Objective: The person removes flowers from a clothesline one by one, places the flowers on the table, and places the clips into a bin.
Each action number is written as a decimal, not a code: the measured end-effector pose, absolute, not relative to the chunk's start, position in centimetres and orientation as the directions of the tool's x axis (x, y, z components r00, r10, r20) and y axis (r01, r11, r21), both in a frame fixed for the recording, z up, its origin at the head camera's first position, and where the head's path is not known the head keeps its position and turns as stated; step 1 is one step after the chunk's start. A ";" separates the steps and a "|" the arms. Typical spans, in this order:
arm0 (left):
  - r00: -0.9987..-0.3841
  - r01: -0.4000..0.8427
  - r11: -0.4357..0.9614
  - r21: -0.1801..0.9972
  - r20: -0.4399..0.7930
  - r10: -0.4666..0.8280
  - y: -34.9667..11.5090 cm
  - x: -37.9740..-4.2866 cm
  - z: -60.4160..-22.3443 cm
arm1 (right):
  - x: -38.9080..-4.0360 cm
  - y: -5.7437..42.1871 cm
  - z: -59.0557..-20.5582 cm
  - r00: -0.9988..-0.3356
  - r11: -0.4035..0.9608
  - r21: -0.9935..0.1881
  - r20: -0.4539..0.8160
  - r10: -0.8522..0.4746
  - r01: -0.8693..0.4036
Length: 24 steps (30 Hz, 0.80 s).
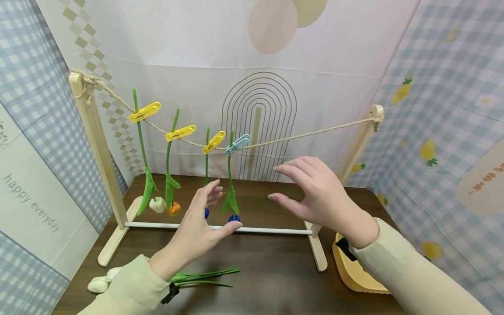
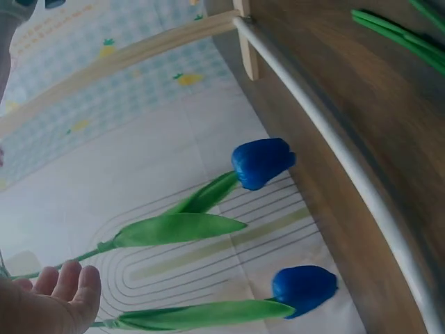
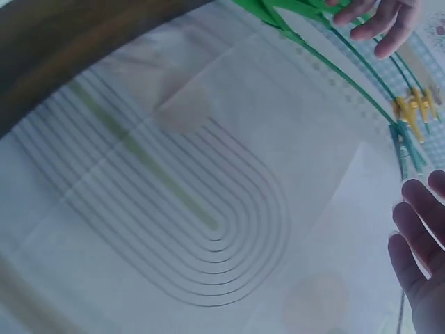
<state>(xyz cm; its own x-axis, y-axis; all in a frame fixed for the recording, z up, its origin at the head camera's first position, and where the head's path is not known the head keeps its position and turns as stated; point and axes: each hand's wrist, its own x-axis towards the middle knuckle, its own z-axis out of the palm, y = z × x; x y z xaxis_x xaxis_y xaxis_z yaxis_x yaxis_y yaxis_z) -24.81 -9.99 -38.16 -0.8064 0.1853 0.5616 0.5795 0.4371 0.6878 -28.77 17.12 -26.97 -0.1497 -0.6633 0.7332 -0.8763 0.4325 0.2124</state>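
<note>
My left hand [image 1: 197, 221] hovers in front of the hanging flowers with thumb and fingers spread, holding nothing. To the right of the flowers, my right hand [image 1: 316, 194] is raised, fingers extended and thumb apart, also holding nothing. Two blue tulips [image 2: 263, 163] hang head down behind the left hand, which partly hides one in the head view. A light blue clothespin [image 1: 237, 144] clips the rightmost stem to a sagging rope [image 1: 315, 133]. Yellow clothespins [image 1: 180, 132] hold the other blue tulip, an orange tulip [image 1: 174, 208] and a white tulip [image 1: 157, 204].
The rope is tied between two wooden posts [image 1: 96, 148], joined low down by a white rod [image 1: 271, 230]. White tulips [image 1: 98, 285] with green stems [image 1: 212, 274] lie on the brown table [image 1: 275, 271] under the left forearm. A yellow container [image 1: 350, 273] stands at right, partly behind the right sleeve.
</note>
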 end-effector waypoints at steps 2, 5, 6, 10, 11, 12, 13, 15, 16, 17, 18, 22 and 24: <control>-0.792 0.598 0.419 0.683 0.582 0.183 -9.7 -25.0 -37.9 | -28.9 16.4 -26.2 -0.121 0.418 0.230 0.741 -0.661 -0.879; -0.786 0.606 0.408 0.683 0.592 0.177 -9.2 -25.4 -37.5 | -29.1 15.4 -25.1 -0.099 0.410 0.247 0.745 -0.660 -0.878; -0.786 0.606 0.406 0.684 0.592 0.175 -9.1 -25.5 -37.3 | -29.2 15.1 -24.7 -0.097 0.410 0.249 0.744 -0.661 -0.877; -0.795 0.596 0.400 0.696 0.581 0.174 -8.8 -25.9 -36.9 | -29.6 13.9 -23.8 -0.104 0.421 0.259 0.737 -0.668 -0.870; -0.800 0.590 0.400 0.701 0.575 0.172 -8.7 -25.9 -36.8 | -29.7 13.6 -23.6 -0.107 0.427 0.264 0.734 -0.670 -0.865; -0.805 0.584 0.402 0.705 0.569 0.171 -8.6 -26.0 -36.7 | -29.8 13.4 -23.5 -0.111 0.434 0.268 0.733 -0.671 -0.860; -0.811 0.576 0.404 0.711 0.561 0.169 -8.6 -26.1 -36.7 | -29.9 13.1 -23.4 -0.115 0.443 0.271 0.733 -0.671 -0.855; -0.823 0.558 0.407 0.723 0.545 0.161 -8.4 -26.3 -36.6 | -30.1 12.6 -23.2 -0.131 0.465 0.274 0.732 -0.669 -0.842; -0.830 0.548 0.408 0.730 0.536 0.155 -8.4 -26.4 -36.5 | -30.2 12.4 -23.1 -0.142 0.478 0.274 0.731 -0.668 -0.834; -0.836 0.538 0.409 0.737 0.528 0.148 -8.3 -26.5 -36.5 | -30.4 12.2 -23.0 -0.154 0.493 0.276 0.730 -0.666 -0.825; -0.840 0.532 0.407 0.742 0.524 0.143 -8.2 -26.6 -36.4 | -30.6 11.9 -23.0 -0.169 0.508 0.275 0.728 -0.665 -0.816; -0.849 0.520 0.388 0.761 0.512 0.132 -8.0 -27.0 -36.1 | -31.3 11.3 -23.0 -0.237 0.569 0.284 0.702 -0.672 -0.771; -0.846 0.524 0.381 0.761 0.516 0.133 -7.9 -27.1 -36.0 | -31.8 11.0 -23.0 -0.268 0.595 0.295 0.685 -0.677 -0.748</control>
